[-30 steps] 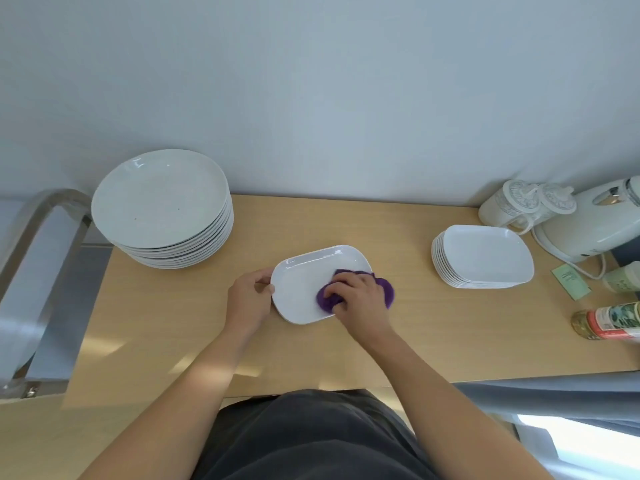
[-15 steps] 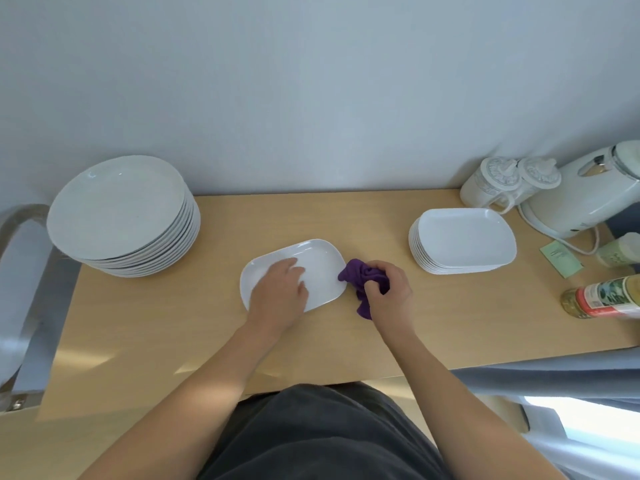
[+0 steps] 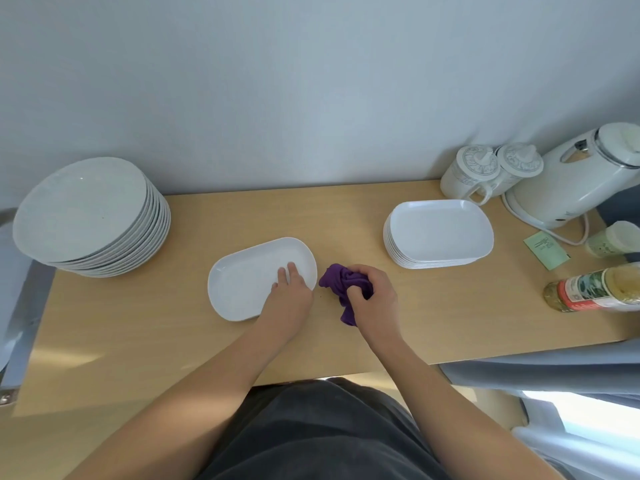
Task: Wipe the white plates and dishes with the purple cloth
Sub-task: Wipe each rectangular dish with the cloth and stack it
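Found purple cloth [image 3: 341, 284] bunched on the wooden table [image 3: 138, 323], just right of a single oblong white dish [image 3: 249, 282], a thin strip of wood showing between them. Noted one tail of cloth trailing toward the near edge.

Saw only fingertips in the dish's shallow hollow. Logged a stack of like oblong dishes [image 3: 440, 230] well to the right, nested one in another. Logged a taller stack of round plates [image 3: 83, 209] at far left. Behind the oblong stack, against the wall: two lidded mugs [image 3: 474, 171], lids on, contents hidden, then a white kettle [image 3: 571, 181], lid shut. Nearer the right edge: green paper slip [image 3: 545, 245], small capped jar [image 3: 613, 239], and a bottle [image 3: 595, 289] on its side with yellowish liquid inside.

Compared with a second earlier: cloth then on the dish under the right hand, now off it and on the wood. Left hand then clasping the dish's left rim, now at its right end. Little changed from half a second earlier.

Recorded right hand [image 3: 374, 299] closed tight round the cloth, fingers curled over the wad, thumb tucked against it. Recorded left hand [image 3: 289, 296] flat and unclenched, fingers nearly straight, tips resting inside the dish near its right end, palm over the near rim, gripping nothing.
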The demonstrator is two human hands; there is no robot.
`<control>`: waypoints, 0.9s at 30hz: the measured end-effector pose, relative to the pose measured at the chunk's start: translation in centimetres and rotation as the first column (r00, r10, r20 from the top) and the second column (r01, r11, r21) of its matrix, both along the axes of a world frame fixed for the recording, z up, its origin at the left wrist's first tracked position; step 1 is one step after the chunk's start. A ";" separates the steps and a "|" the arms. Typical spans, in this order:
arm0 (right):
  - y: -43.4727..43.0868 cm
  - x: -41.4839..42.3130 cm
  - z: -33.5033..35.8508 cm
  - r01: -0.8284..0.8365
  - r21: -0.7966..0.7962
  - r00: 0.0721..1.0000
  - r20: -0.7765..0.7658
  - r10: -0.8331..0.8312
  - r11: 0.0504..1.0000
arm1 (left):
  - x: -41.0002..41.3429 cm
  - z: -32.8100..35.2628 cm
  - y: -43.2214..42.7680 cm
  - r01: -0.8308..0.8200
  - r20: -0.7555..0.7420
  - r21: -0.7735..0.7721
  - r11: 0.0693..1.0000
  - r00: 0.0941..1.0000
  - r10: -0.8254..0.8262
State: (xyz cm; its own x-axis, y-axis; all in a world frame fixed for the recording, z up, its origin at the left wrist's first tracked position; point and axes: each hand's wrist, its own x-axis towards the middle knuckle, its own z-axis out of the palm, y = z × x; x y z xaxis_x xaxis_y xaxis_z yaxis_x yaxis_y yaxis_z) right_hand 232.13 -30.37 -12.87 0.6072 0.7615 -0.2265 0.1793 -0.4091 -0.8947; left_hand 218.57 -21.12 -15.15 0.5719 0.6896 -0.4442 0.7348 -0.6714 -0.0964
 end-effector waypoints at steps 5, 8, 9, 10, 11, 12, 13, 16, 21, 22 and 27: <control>-0.5 0.2 -0.1 -0.039 0.028 0.999 0.000 0.039 0.999 | -0.4 -0.6 -0.6 0.011 0.011 0.016 1.000 1.000 -0.011; -0.7 0.4 -0.2 -0.053 0.033 0.999 -0.011 0.053 0.998 | -1.1 -0.2 -0.9 0.019 0.052 -0.017 1.000 0.999 -0.018; -0.8 0.4 -0.2 -0.053 0.033 0.998 -0.015 0.053 0.998 | -1.4 0.0 -1.2 0.024 0.067 -0.027 0.999 0.998 -0.022; -0.9 0.5 -0.2 -0.056 0.036 0.998 -0.012 0.057 0.998 | -1.8 0.2 -1.4 0.028 0.082 -0.033 0.999 0.996 -0.025; -1.0 0.5 -0.2 -0.062 0.035 0.998 0.000 0.062 0.997 | -2.1 0.4 -1.7 0.030 0.097 -0.034 0.999 0.995 -0.027; -1.2 0.6 -0.2 -0.067 0.035 0.998 0.007 0.067 0.997 | -2.4 0.4 -2.0 0.032 0.111 -0.030 0.999 0.993 -0.029; -1.3 0.6 -0.1 -0.070 0.036 0.998 0.012 0.069 0.997 | -2.6 0.5 -2.2 0.030 0.128 -0.026 0.999 0.991 -0.026; -1.6 0.7 -0.2 -0.077 0.047 0.997 0.009 0.077 0.996 | -2.7 0.6 -2.4 0.014 0.140 -0.025 1.000 0.990 -0.010; -1.8 0.8 -0.3 -0.087 0.051 0.996 0.012 0.086 0.995 | -2.5 1.2 -2.1 0.100 0.085 -0.006 0.995 0.991 -0.100; -1.8 0.8 -0.3 -0.090 0.052 0.996 0.015 0.089 0.995 | -2.4 1.3 -2.1 0.112 0.065 -0.001 0.994 0.992 -0.111; -2.0 0.8 -0.1 -0.088 0.068 0.996 -0.005 0.089 0.994 | -2.3 0.8 -2.6 0.038 0.087 0.043 0.998 0.995 -0.042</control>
